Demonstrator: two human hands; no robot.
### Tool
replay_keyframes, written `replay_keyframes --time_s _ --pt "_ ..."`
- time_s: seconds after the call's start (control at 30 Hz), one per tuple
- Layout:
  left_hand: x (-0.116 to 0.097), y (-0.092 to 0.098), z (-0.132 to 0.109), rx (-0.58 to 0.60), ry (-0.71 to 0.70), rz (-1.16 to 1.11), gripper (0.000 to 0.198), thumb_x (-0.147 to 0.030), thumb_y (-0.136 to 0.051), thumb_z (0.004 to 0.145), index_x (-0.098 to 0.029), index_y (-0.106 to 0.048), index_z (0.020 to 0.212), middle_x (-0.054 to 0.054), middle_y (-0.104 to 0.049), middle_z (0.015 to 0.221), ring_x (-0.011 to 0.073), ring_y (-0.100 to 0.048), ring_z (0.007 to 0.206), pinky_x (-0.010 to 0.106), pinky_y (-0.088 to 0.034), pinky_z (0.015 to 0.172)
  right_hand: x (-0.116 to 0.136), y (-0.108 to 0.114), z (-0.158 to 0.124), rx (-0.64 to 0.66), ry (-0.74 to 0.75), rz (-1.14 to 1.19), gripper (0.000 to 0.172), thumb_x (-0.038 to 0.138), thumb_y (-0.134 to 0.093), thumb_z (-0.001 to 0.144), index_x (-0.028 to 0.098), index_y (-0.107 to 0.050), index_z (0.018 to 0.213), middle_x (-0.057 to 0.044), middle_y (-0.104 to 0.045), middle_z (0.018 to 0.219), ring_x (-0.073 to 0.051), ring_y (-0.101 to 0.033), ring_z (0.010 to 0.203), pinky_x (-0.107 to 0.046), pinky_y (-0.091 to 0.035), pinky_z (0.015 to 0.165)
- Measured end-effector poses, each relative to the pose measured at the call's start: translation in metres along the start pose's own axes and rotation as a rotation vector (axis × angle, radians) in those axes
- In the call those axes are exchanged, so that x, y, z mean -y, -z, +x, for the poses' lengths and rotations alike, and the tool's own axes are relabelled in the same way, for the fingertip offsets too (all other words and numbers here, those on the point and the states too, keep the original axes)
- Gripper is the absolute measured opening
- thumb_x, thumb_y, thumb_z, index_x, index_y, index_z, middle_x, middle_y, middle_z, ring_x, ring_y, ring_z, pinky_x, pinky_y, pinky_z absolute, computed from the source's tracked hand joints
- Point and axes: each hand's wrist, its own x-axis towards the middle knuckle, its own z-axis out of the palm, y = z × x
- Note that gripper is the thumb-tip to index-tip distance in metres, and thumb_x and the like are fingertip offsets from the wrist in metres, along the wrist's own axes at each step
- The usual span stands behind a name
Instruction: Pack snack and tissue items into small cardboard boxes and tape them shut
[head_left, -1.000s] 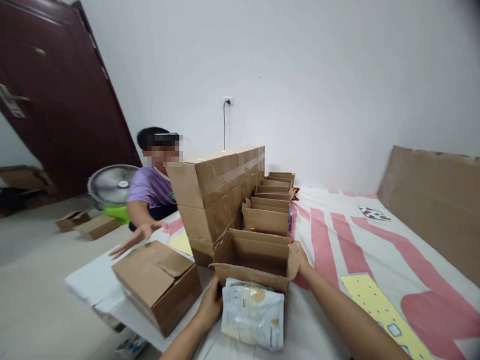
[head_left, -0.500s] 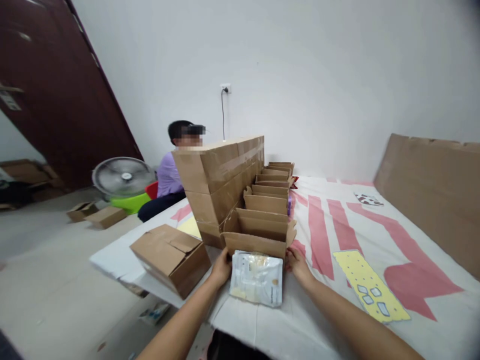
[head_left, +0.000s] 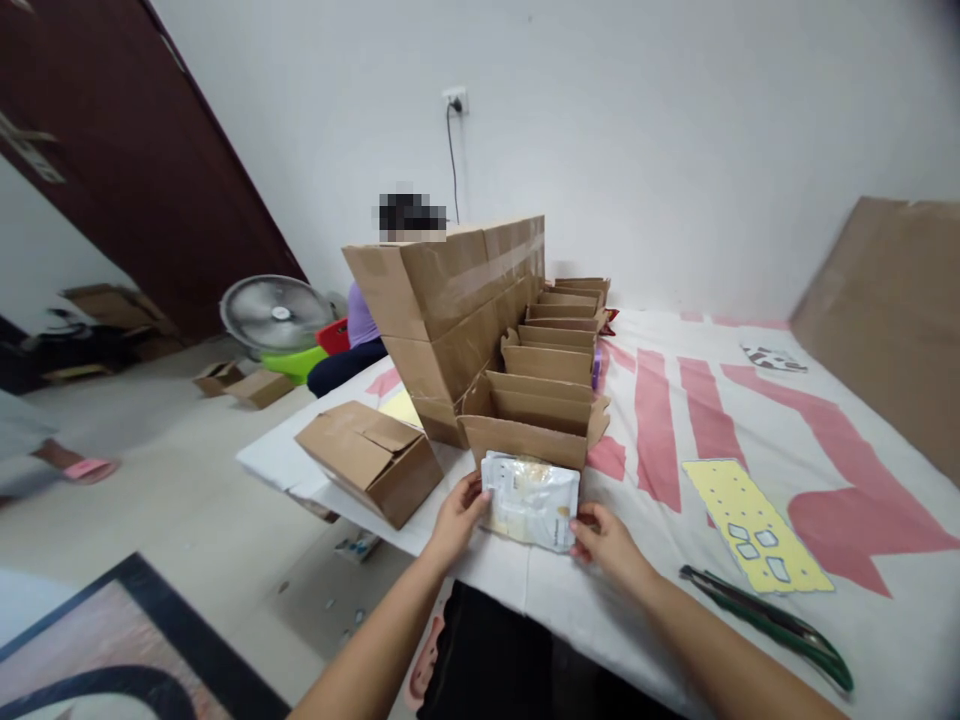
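A white plastic pouch (head_left: 531,505) with faint yellow print is at the table's near edge, in front of an open cardboard box (head_left: 525,432). My left hand (head_left: 459,518) pinches its left edge, thumb on the front. On the opposite side, my right hand (head_left: 606,543) grips the lower right edge between thumb and fingers. The pouch overlaps the lower front of the box. Whether it touches the box, I cannot tell. More open boxes (head_left: 547,362) stand in a row behind, their insides mostly hidden.
Stacked cartons (head_left: 442,300) form a wall left of the row. A closed carton (head_left: 360,450) sits at the left table edge. A green utility knife (head_left: 772,620) lies at right, near a large cardboard sheet (head_left: 892,310). Beyond the stack sits a person in purple (head_left: 360,320) near a fan (head_left: 279,315).
My hands have shifted from beside the box's lower sides onto the pouch's edges. The view has tilted down, bringing the knife and a foot in a pink slipper into sight.
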Motion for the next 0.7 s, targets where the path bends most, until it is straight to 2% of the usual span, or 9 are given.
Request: replay_keyframes --time_s 0.13,0.27,0.33,0.37,0.43,0.47,0.53,0.7 --pt "-0.007 -0.007 0.01 -0.014 -0.056 0.064 0.047 -0.036 -0.065 0.069 -0.016 -0.057 0.11 0.011 -0.068 0.105 0.0253 -0.064 0.098 0.041 -0.048 0.092 0.007 -0.009 0.006 0.034 0.049 -0.005 0.028 0.041 -0.066 0.065 0.02 -0.059 0.082 -0.003 -0.066 0.073 -0.02 -0.064 0.06 -0.032 -0.052 0.055" --pt "-0.013 -0.008 0.006 -0.171 -0.134 0.188 0.055 -0.032 -0.06 0.074 -0.016 -0.046 0.125 0.016 -0.053 0.126 0.0294 -0.053 0.117 0.049 -0.039 0.103 0.004 -0.015 0.006 0.015 0.259 0.0 0.037 0.037 -0.064 0.069 0.019 -0.058 0.101 -0.008 -0.069 0.098 -0.023 -0.066 0.084 -0.037 -0.053 0.079" --pt "-0.016 -0.012 -0.007 -0.252 -0.284 0.386 0.06 -0.029 -0.06 0.077 -0.017 -0.04 0.132 0.018 -0.04 0.139 0.0319 -0.038 0.131 0.052 -0.03 0.109 -0.002 -0.016 0.003 -0.031 0.335 -0.055 0.038 0.035 -0.06 0.073 0.019 -0.056 0.107 -0.01 -0.066 0.104 -0.022 -0.064 0.084 -0.038 -0.052 0.079" --pt "-0.017 -0.016 -0.015 -0.248 -0.396 0.526 0.061 -0.028 -0.06 0.078 -0.017 -0.039 0.135 0.018 -0.034 0.144 0.0327 -0.032 0.136 0.053 -0.026 0.111 -0.005 -0.016 0.001 -0.061 0.351 -0.093 0.036 0.034 -0.058 0.075 0.019 -0.055 0.108 -0.01 -0.066 0.104 -0.022 -0.063 0.082 -0.038 -0.052 0.078" --pt "-0.015 -0.024 -0.03 -0.128 -0.566 0.758 0.062 -0.023 -0.06 0.079 -0.023 -0.039 0.138 0.014 -0.025 0.151 0.0342 -0.02 0.142 0.055 -0.023 0.112 -0.01 -0.017 -0.002 -0.111 0.384 -0.161 0.033 0.03 -0.056 0.077 0.019 -0.055 0.109 -0.009 -0.064 0.102 -0.021 -0.062 0.08 -0.038 -0.051 0.078" --pt "-0.013 -0.028 -0.035 -0.061 -0.596 0.844 0.064 -0.02 -0.06 0.078 -0.027 -0.04 0.139 0.012 -0.021 0.154 0.0359 -0.014 0.144 0.057 -0.022 0.112 -0.011 -0.017 -0.003 -0.12 0.401 -0.183 0.032 0.027 -0.055 0.078 0.019 -0.055 0.109 -0.009 -0.064 0.102 -0.02 -0.061 0.079 -0.037 -0.051 0.078" --pt "-0.006 -0.036 -0.04 -0.016 -0.578 0.948 0.071 -0.014 -0.06 0.076 -0.032 -0.038 0.141 0.008 -0.016 0.157 0.0387 -0.009 0.144 0.06 -0.023 0.11 -0.013 -0.018 -0.004 -0.118 0.427 -0.205 0.031 0.025 -0.055 0.078 0.019 -0.055 0.108 -0.008 -0.064 0.1 -0.02 -0.061 0.078 -0.036 -0.051 0.078" --pt "0.006 -0.05 -0.021 -0.085 -0.507 0.984 0.074 -0.011 -0.058 0.077 -0.036 -0.035 0.143 0.008 -0.017 0.158 0.0397 -0.013 0.143 0.061 -0.031 0.105 -0.013 -0.017 -0.002 -0.136 0.425 -0.194 0.029 0.027 -0.055 0.077 0.021 -0.055 0.105 -0.005 -0.063 0.09 -0.019 -0.06 0.071 -0.032 -0.05 0.067"
